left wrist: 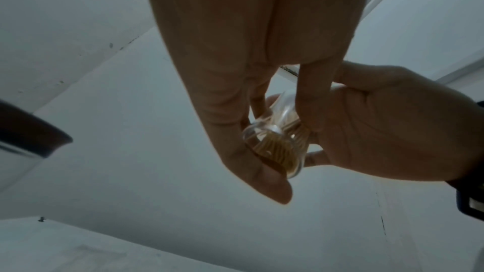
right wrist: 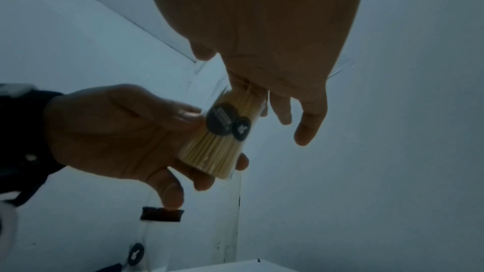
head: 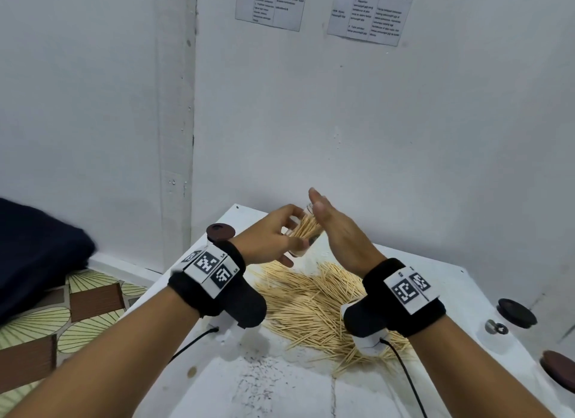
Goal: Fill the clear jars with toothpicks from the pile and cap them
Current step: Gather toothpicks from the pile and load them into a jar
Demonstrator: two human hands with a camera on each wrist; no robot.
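Observation:
A clear jar (head: 306, 231) packed with toothpicks is held tilted above the white table (head: 280, 386), gripped round its body by my left hand (head: 287, 240). My right hand (head: 323, 212) stands flat with straight fingers, its palm against the toothpick ends at the jar's mouth. The left wrist view shows the jar (left wrist: 275, 144) between my left fingers (left wrist: 235, 131). In the right wrist view the jar (right wrist: 220, 148) carries two dark round stickers. A loose toothpick pile (head: 311, 305) lies under both wrists.
A jar capped with a brown lid (head: 220, 231) stands at the table's far left, also in the right wrist view as the capped jar (right wrist: 157, 233). Two dark lids (head: 517, 312) (head: 558, 369) and a small round item (head: 496, 327) lie at the right. White wall behind; patterned floor left.

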